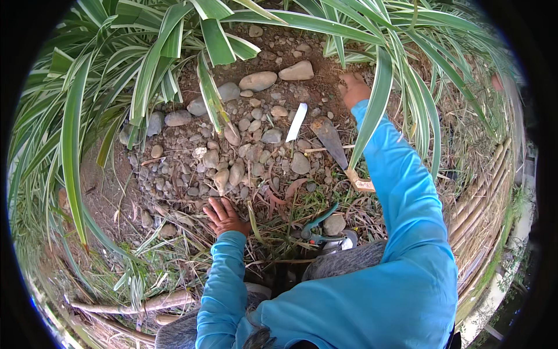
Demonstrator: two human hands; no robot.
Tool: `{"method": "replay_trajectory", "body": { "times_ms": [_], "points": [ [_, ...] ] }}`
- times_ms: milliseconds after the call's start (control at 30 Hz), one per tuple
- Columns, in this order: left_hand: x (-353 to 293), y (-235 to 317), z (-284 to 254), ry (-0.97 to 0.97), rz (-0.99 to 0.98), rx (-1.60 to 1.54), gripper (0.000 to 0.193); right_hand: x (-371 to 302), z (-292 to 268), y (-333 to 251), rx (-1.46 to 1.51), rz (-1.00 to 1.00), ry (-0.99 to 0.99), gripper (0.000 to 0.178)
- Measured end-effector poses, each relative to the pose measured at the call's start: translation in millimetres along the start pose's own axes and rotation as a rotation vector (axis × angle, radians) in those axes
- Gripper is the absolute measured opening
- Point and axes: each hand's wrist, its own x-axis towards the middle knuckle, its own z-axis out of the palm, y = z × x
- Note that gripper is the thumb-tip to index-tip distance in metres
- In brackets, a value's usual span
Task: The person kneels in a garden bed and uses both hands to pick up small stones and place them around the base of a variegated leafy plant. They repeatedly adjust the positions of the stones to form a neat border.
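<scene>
My left hand (226,218) rests on the ground at the near edge of a patch of stones (236,173), its fingers spread and nothing in it. My right hand (353,91) reaches forward to bare brown soil, beside green-and-white striped leaves (379,96) that hang over the forearm. Its fingers are bent and slightly apart, and no object shows in them. Between the hands lies a hand tool with a rusty, tapering flat blade (329,141) and a wooden handle (362,185). A white strip (297,122) lies on the stones left of the blade.
A row of larger stones (258,81) crosses the soil ahead. Teal-handled pruning shears (318,223) lie near my knee, by a round stone (334,224). Striped plants (75,134) crowd the left and far sides. Bamboo poles (478,200) run along the right; cut stalks (157,302) lie lower left.
</scene>
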Motion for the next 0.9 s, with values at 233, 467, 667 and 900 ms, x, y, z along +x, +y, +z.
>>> {"method": "replay_trajectory", "body": {
  "times_ms": [233, 467, 667, 900],
  "points": [
    [6.0, -0.3, 4.0, 0.071, 0.061, -0.03, 0.123, -156.9, -39.3, 29.9, 0.117, 0.307, -0.466, 0.024],
    [21.4, -15.6, -34.0, -0.164, 0.152, 0.077, 0.111, -230.4, -51.3, -30.5, -0.194, 0.289, -0.532, 0.057],
    [11.1, -81.4, -138.3, -0.218, 0.517, 0.422, 0.054, -216.3, -51.2, -38.7, -0.375, 0.336, -0.728, 0.057],
    [-150.8, -201.5, -243.8, 0.718, 0.472, 0.052, 0.029, -225.4, -74.7, -42.4, -0.04, 0.477, -0.689, 0.065]
  ]
}}
